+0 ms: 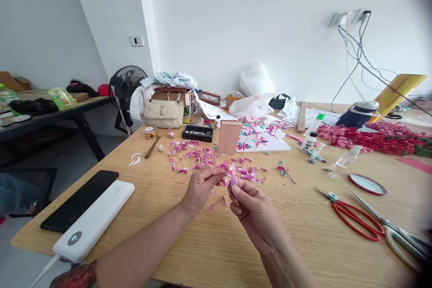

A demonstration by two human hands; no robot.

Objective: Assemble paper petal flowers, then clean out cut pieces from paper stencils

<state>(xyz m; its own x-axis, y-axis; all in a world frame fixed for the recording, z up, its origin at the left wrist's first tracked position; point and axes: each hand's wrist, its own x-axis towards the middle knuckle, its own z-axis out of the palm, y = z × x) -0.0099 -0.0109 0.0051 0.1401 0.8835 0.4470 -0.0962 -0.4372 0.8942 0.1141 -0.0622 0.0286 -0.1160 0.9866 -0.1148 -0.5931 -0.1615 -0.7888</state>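
Over the middle of the table, my left hand (201, 187) pinches a small pink artificial flower (230, 169) with a pearly white centre. Close beside it, my right hand (250, 200) is closed on a purple petal (231, 185), held between thumb and fingers just below the flower. Whether the petal touches the flower I cannot tell. Many loose pink petals (192, 155) lie scattered on the table just beyond both hands. A thin pale thread (297, 201) runs over the tabletop to the right of my right hand.
Red-handled scissors (357, 220) and a larger pair of scissors (401, 238) lie at the right. A white power bank (97, 220) and black phone (79, 200) rest at the left. Beyond stand a wooden block (229, 137), finished flowers on white foam (280, 143) and small bottles (308, 142).
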